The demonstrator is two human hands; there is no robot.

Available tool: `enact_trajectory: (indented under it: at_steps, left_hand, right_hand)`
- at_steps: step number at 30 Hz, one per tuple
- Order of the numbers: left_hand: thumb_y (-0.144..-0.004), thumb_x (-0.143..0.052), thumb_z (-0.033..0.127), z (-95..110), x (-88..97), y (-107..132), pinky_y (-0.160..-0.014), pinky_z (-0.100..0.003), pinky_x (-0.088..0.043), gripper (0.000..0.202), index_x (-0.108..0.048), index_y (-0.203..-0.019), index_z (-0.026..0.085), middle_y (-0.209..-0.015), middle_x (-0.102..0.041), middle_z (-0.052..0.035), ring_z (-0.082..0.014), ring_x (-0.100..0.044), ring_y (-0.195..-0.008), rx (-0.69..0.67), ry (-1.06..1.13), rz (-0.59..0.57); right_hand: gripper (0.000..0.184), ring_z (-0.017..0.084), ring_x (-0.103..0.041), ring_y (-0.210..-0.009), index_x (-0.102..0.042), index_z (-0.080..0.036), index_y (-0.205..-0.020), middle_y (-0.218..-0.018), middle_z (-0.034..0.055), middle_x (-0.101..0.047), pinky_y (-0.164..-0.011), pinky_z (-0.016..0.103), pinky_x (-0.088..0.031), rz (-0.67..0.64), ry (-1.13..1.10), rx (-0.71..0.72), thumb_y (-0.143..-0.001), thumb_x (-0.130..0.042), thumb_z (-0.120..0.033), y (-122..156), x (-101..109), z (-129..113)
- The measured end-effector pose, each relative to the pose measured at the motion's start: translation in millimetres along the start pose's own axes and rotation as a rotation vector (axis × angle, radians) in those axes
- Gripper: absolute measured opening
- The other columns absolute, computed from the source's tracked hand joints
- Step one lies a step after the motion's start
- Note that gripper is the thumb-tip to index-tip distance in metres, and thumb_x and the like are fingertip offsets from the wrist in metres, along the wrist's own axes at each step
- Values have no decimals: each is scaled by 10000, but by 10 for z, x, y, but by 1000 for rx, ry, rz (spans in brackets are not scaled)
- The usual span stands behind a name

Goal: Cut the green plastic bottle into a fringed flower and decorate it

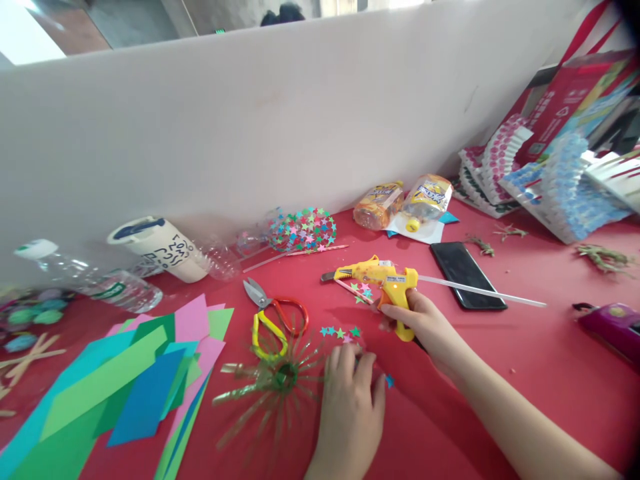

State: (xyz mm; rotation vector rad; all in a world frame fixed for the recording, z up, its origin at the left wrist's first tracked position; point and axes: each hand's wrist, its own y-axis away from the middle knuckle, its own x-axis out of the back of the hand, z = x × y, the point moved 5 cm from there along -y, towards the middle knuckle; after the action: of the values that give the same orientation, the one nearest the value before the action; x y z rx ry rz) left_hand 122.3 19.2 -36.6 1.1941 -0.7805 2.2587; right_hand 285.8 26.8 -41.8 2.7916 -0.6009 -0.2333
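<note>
My right hand [417,313] is wrapped round the handle of a yellow hot glue gun [383,277], its nozzle pointing left and a long clear glue stick [480,290] poking out behind. My left hand [350,407] rests low over the red table, fingers bent downward, just below several small star cutouts [340,333]; what its fingertips hold, if anything, is hidden. Left of that hand lies a clear plastic piece cut into spread strips [285,377] round a green centre. Scissors [270,310] with one red and one yellow handle lie partly opened above it.
Coloured paper sheets [120,380] cover the left side. Along the white partition [250,120] stand or lie a clear bottle [110,287], a white cup [165,250], a star-covered bottle [305,230] and two orange-labelled bottles [425,200]. A black phone [465,273] lies right, before folded paper crafts [565,187].
</note>
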Motion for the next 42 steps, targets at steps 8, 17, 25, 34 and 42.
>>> enact_trajectory:
  at_steps: [8,17,25,34,42]
  left_hand:
    - [-815,-555,62,81,-79,-35,-712,-439,-506,143,-637,-863,170,-897,-617,-75,-266,-565,-852,-77,-201,19]
    - [-939,-419,346,-219,73,14,-529,-228,-441,209,-523,-841,193,-675,-639,-17,-125,-562,-546,500,789,134]
    - [-894,-496,440,-190,-15,40,-428,-162,-353,279,-477,-785,183,-562,-628,18,-78,-542,-432,693,1153,111]
    - [-919,-455,417,-177,-66,86,-412,-163,-340,265,-480,-800,182,-570,-620,21,-74,-537,-412,668,1129,86]
    - [-879,-523,378,-68,-29,75,-422,-188,-402,205,-477,-856,179,-616,-648,1,-121,-603,-486,670,1297,64]
  right_hand:
    - [296,146,-579,-542,-535,-185,-823,-587,0,-655,-522,247,-389,14,3,10,-696,-697,-396,-15,-7,41]
    - [268,87,-465,-538,-543,-195,-874,-666,-43,-581,-521,225,-346,-49,-34,41,-729,-682,-373,132,-68,-137]
    - [268,110,-523,-589,-524,-187,-880,-674,-47,-554,-548,237,-409,-250,45,-23,-681,-700,-228,262,-341,-30]
    - [212,108,-551,-476,-483,-208,-817,-581,-88,-523,-460,225,-421,-280,154,-8,-676,-617,-124,276,-416,72]
    - [122,143,-549,-383,-476,-237,-826,-499,-92,-508,-394,256,-452,-334,182,10,-743,-561,-209,368,-485,-21]
